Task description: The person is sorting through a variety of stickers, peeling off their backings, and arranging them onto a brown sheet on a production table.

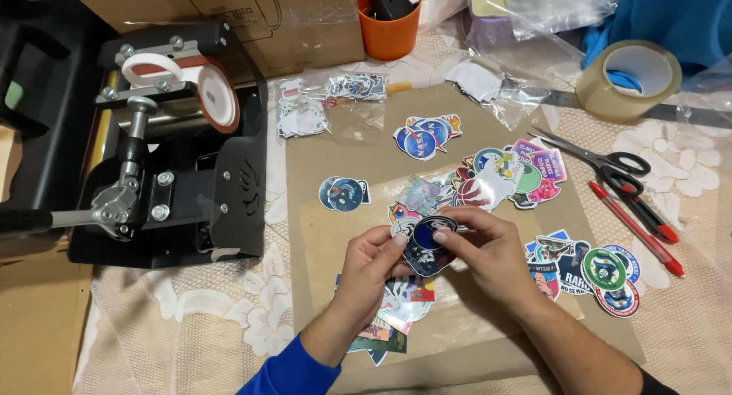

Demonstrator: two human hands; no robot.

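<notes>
both forearms come up from the bottom edge, blue sleeve on the left one, and meet over a brown paper sheet on the lace-covered counter. left hand is curled, thumb and fingertips pinching the left edge of a dark blue sticker. right hand grips the same sticker from the right, index finger laid across its top. sticker sits raised just above a clear plastic bag, between both hands. loose sticker pile lies under the left wrist, more stickers just right of the right hand, another cluster beyond. black mug press stands well left. scissors and red pens lie to the right, tape roll and orange cup far back.
</notes>
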